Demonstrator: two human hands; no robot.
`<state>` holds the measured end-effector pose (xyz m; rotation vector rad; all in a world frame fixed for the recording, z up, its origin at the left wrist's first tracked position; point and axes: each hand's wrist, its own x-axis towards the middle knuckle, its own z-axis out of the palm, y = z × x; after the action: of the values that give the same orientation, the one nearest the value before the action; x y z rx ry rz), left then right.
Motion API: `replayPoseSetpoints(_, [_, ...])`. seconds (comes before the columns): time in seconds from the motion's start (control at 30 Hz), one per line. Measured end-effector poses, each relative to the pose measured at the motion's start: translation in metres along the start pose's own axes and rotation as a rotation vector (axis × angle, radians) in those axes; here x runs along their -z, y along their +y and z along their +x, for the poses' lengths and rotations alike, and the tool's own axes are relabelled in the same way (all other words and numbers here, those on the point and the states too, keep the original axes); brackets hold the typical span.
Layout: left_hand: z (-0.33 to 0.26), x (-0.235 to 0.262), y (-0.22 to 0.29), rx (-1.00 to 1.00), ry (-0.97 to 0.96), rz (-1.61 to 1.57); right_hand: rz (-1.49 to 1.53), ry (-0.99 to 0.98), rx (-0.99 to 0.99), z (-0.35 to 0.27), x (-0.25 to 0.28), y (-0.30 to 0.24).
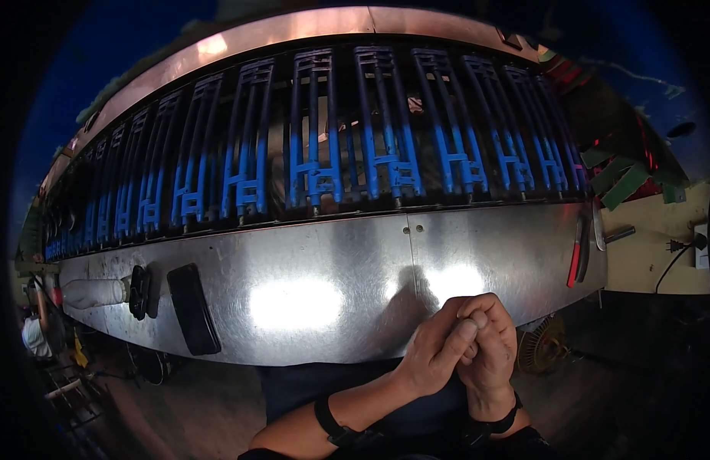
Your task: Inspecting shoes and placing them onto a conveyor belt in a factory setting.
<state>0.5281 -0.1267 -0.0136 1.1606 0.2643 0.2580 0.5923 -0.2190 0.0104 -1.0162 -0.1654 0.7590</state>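
My left hand (434,349) and my right hand (490,354) are brought together over the front edge of a shiny metal worktop (355,261), right of the middle. The fingers of both are curled and pressed against each other, thumbs on top. Whatever lies between the fingertips, if anything, is hidden. Black bands (331,423) circle both wrists. Beyond the worktop runs a long row of blue slotted metal frames (316,161), side by side across a dark opening.
At the left of the worktop lie a black phone (194,308), a small black object (139,292) and a clear plastic bottle (94,293). A red-handled tool (575,261) rests near the right end. Below that end stands a round fan (544,345). Another person (37,333) is far left.
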Motion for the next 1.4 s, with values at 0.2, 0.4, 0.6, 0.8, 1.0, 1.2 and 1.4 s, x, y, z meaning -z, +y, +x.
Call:
replayPoseSetpoints(0.2, [-0.001, 0.000, 0.002, 0.105, -0.050, -0.001, 0.004, -0.009, 0.006, 0.001, 0.000, -0.001])
replayPoseSetpoints(0.4, [0.002, -0.002, 0.004, 0.104, -0.044, 0.019, 0.001, 0.006, 0.002, 0.000, 0.008, -0.001])
replayPoseSetpoints(0.6, [0.010, -0.002, 0.002, -0.118, 0.161, 0.185, -0.269, 0.078, 0.077, 0.026, 0.002, 0.000])
replayPoseSetpoints(0.8, [0.031, 0.021, 0.010, 0.085, 0.557, -0.274, -1.009, 0.062, 0.448, 0.134, -0.006, -0.005])
replayPoseSetpoints(1.0, [0.038, 0.051, 0.027, -0.091, 0.750, -0.337, -1.301, 0.185, 0.312, 0.190, -0.042, 0.067])
replayPoseSetpoints(1.2, [0.037, 0.064, 0.032, -0.070, 0.792, -0.255, -1.213, 0.382, 0.299, 0.257, -0.076, 0.106])
replayPoseSetpoints(1.4, [0.040, 0.081, 0.026, -0.119, 0.809, -0.169, -1.441, 0.248, 0.099, 0.278, -0.098, 0.093])
